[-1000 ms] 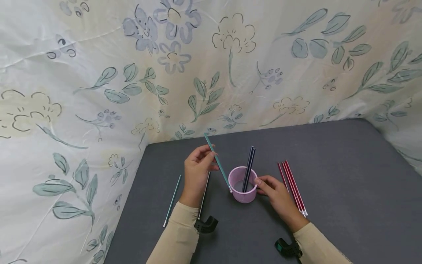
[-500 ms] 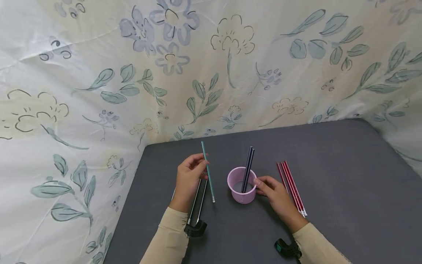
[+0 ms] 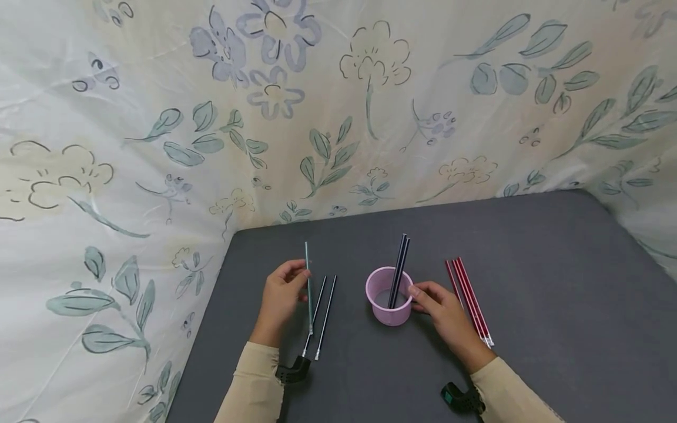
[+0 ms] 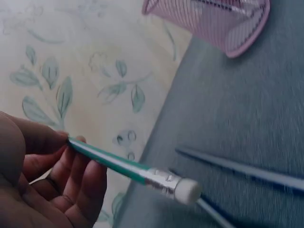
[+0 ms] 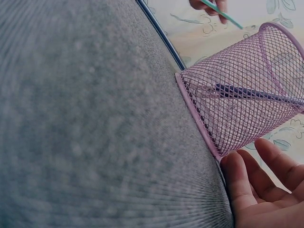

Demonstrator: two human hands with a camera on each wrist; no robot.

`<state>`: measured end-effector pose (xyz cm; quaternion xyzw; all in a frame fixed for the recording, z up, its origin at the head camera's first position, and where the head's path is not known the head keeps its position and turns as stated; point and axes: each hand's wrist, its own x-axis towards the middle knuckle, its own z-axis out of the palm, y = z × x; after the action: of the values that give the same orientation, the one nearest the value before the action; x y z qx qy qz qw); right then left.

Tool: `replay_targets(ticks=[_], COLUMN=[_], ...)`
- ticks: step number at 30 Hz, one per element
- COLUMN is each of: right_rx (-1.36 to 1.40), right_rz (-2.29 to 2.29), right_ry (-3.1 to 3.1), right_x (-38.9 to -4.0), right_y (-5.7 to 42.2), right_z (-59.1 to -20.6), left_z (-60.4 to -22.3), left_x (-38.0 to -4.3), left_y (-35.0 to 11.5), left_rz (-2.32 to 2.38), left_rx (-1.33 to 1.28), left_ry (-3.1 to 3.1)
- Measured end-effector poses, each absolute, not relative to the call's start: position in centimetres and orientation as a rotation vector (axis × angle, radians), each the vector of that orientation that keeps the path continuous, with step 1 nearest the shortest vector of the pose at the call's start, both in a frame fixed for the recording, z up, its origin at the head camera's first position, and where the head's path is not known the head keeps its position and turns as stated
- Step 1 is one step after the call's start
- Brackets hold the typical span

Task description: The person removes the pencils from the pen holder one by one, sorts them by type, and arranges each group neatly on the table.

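It looks like a desk spot, but I can't tell if it's in a home, a school or an office. A flowery cloth hangs like a wall behind a gray table. The pencils and pink cup on top are things desks have.

We listed: passage between two lying slim dark-blue pencils and pink wire-mesh cup; right hand obstructed cup's right side.

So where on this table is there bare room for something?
Widest: right of the red pencils, to the floral cloth. Another: between the pink cup and the cloth behind. Crowded: around the left hand and loose dark pencils, and where the right hand holds the cup.
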<state>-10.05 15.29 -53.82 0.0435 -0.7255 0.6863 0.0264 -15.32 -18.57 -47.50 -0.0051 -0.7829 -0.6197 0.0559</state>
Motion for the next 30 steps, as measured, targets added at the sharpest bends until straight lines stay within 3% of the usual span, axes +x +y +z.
replay_targets(ticks=[12, 21, 30], right_rx=[0.157, 0.159, 0.164], right_rz=[2.113, 2.144, 2.137], right_ry=[-2.237, -2.203, -2.211], right_x=[-9.9, -10.1, -10.1], right_y=[15.4, 15.4, 15.4], right_z=[-54.1, -54.4, -54.6], left_z=[-48.3, -48.5, -49.6], left_x=[-14.8, -14.5, -14.0], left_y=[-22.3, -24.7, -25.5], left_rz=[-1.636, -1.157, -1.084], left_rx=[0.178, 0.219, 0.298], left_ry=[-2.560, -2.807, -2.920])
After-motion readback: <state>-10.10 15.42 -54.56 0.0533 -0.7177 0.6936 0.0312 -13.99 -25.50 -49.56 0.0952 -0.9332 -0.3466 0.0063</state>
